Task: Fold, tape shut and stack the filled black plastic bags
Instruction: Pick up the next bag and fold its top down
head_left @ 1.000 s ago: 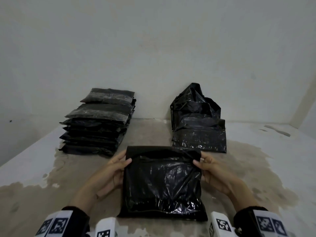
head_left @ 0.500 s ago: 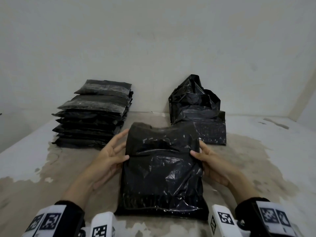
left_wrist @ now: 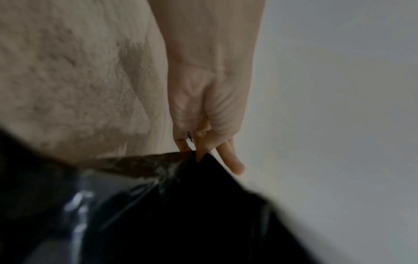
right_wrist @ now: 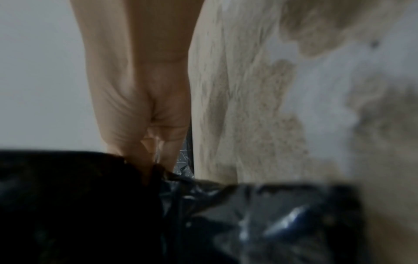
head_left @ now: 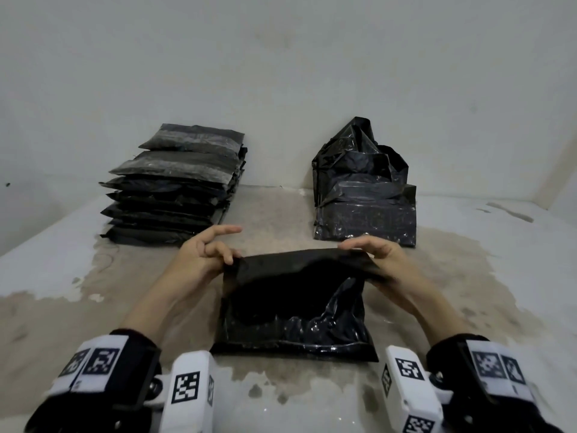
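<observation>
A filled black plastic bag (head_left: 296,323) lies flat on the stained surface right in front of me. Its top flap (head_left: 299,262) is raised and bent over toward me. My left hand (head_left: 203,257) pinches the flap's left corner, with the outer fingers stretched out. My right hand (head_left: 377,254) pinches the right corner. In the left wrist view the left hand (left_wrist: 203,142) pinches the flap's edge of the bag (left_wrist: 158,214). In the right wrist view the right hand (right_wrist: 147,142) holds the bag's (right_wrist: 226,223) edge. No tape is in view.
A stack of taped flat black bags (head_left: 175,189) stands at the back left. A looser pile of black bags (head_left: 365,189) with crumpled open tops leans against the wall (head_left: 281,73) at the back right. The surface (head_left: 78,292) is worn and blotchy.
Both hands went from the bag's sides to its top flap, lifted it up and now bring it over toward me. The head view has shifted slightly.
</observation>
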